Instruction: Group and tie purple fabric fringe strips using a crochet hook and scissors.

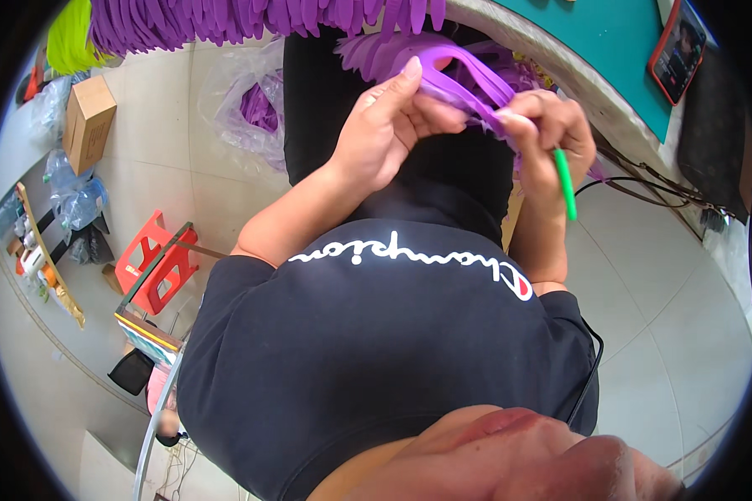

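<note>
My left hand [393, 117] pinches a looped bunch of soft purple rubbery strips [459, 71] between thumb and fingers. At the other end of the loop, my right hand [551, 138] is closed on the strips. A thin bright green rod, perhaps a tool's handle [565, 184], sticks out of that same hand toward me; its other end is hidden by the fingers. More purple strips lie over my lap beneath the hands.
Many purple strips [200, 17] hang over the far edge, beside lime-green ones [71, 37]. A phone [678, 52] lies on the green mat [597, 50] at right. On the floor at left are a clear bag [234, 92], a cardboard box [89, 125] and a red stool [154, 263].
</note>
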`<state>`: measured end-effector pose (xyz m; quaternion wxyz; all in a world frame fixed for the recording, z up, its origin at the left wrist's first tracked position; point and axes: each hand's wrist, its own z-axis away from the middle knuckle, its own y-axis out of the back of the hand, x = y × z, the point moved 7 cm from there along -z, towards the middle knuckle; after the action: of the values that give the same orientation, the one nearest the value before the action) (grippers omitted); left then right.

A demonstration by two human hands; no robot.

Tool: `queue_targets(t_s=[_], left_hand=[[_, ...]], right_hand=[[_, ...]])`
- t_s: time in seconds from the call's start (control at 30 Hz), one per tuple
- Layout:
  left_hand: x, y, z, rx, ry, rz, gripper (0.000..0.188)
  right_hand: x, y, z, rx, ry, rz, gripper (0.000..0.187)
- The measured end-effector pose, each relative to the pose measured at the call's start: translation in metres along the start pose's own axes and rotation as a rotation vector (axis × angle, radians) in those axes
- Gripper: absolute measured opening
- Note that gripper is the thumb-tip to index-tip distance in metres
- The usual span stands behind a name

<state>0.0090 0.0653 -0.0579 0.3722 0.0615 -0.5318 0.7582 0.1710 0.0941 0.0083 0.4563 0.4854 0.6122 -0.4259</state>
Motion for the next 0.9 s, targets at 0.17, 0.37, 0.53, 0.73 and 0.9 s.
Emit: queue_targets(t_s=[0.17,0.37,0.53,0.73,0.9], left_hand=[[-0.021,0.008,-0.009,0.094,0.184,0.348,0.031],[-0.007,0.021,-0.013,0.149,0.035,0.306,0.034],[0.008,0.048,-0.017,0.077,-0.041,0.447,0.028],[0.034,0.087,-0.009,0.152,-0.213,0.443,0.022],[0.030,0.051,0.005,0.207,-0.207,0.080,0.023]], right_hand=[[-0.027,0.028,0.009,-0.034,0.087,-0.022,0.034],[-0.023,0.078,0.019,0.135,0.037,-0.380,0.030],[-0.041,0.171,0.028,0.419,0.143,-0.841,0.019],[-0.111,0.308,0.087,0.745,0.588,-0.553,0.011],[-0.065,0.184,0.042,0.145,-0.324,1.120,0.024]])
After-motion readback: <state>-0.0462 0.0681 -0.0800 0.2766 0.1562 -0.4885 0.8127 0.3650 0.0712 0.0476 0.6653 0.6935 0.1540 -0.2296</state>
